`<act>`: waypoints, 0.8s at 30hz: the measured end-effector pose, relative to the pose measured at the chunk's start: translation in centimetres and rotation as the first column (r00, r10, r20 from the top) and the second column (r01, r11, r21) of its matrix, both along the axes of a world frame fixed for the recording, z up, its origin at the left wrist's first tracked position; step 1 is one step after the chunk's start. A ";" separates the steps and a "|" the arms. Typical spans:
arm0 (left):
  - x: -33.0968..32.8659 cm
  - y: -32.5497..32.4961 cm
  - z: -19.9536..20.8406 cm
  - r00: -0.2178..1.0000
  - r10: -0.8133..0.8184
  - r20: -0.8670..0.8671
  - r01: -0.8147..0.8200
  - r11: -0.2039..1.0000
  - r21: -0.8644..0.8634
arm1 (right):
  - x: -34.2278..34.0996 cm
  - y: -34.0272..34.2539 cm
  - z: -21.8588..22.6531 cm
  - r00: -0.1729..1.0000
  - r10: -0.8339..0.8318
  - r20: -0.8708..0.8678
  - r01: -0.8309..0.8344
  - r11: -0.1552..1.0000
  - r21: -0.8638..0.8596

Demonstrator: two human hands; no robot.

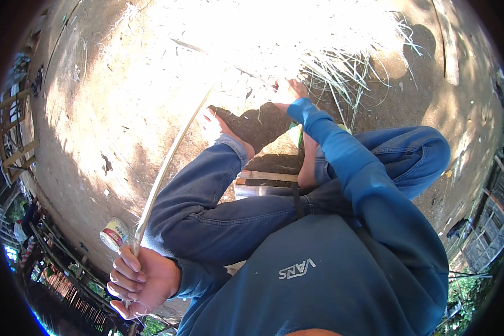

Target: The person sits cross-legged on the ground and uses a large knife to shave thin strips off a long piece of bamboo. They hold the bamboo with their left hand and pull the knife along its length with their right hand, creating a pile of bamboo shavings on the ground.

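My left hand (143, 280), at the lower left, has its fingers curled around a long pale strip (171, 159) that looks like split bamboo. The strip slants up and away to the right, and its far end fades into the glare near my left foot (213, 124). Farther off, beyond my right foot, my right hand (290, 92) is closed. A long, thin, dark blade-like thing (249, 73) runs from it toward the upper left. Strong sunlight washes out the middle of that thing, and my fingers hide its near end.
A pile of thin pale shavings (341, 70) lies on the ground beyond my right hand. A round tub (113, 234) with a coloured label stands beside my left hand. Under my legs is a low wooden seat (266, 176). A pole (447, 47) lies at the far right.
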State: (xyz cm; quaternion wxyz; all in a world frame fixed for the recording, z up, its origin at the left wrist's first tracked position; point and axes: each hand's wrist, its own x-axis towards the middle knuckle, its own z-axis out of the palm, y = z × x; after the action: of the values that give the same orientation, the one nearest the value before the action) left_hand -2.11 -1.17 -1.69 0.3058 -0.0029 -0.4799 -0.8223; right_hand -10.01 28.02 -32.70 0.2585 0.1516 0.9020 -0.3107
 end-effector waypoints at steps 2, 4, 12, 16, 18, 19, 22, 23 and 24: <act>0.2 -0.2 0.1 1.000 0.004 0.006 -0.004 1.000 -0.007 | 0.3 -0.7 -0.1 0.997 0.058 -0.046 -0.058 0.998 -0.003; 0.6 0.1 0.1 0.998 0.063 0.022 -0.062 0.997 -0.042 | 0.3 -1.4 0.6 0.994 0.108 -0.007 -0.108 0.994 -0.001; 0.2 -0.3 0.2 1.000 0.002 0.005 -0.001 1.000 -0.015 | -0.1 0.9 -5.2 0.946 0.220 -0.236 -0.194 0.973 0.126; 0.1 -0.8 0.3 1.000 -0.019 0.006 0.019 1.000 -0.002 | -0.6 3.1 -7.5 0.997 -0.021 -0.078 0.039 0.973 0.227; 0.2 -1.2 0.3 1.000 0.010 0.028 -0.010 1.000 0.015 | -1.0 5.6 -8.1 0.994 0.072 -0.079 -0.051 0.970 0.238; 0.2 -1.6 0.2 0.999 0.034 0.041 -0.035 0.999 0.025 | -1.4 6.8 -8.3 0.990 0.119 -0.082 -0.095 0.965 0.244; -0.2 -0.9 -0.1 0.977 0.186 0.102 -0.190 0.981 0.028 | -1.8 9.2 -8.7 0.993 0.047 0.106 -0.068 0.978 0.200; -0.1 -0.4 0.4 0.956 0.273 0.112 -0.275 0.961 0.007 | -1.6 8.9 -9.0 0.996 0.079 0.044 -0.086 0.977 0.197; -0.5 -0.2 0.2 0.965 0.239 0.104 -0.246 0.967 0.063 | -0.4 9.8 -9.7 0.997 0.072 -0.017 -0.067 0.974 0.216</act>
State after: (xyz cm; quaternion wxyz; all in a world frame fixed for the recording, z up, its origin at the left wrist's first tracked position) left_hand -2.65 -1.33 -1.48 0.3808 0.1067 -0.4591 -0.7955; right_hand -10.39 37.77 -42.45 0.2399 0.1432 0.9383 -0.2038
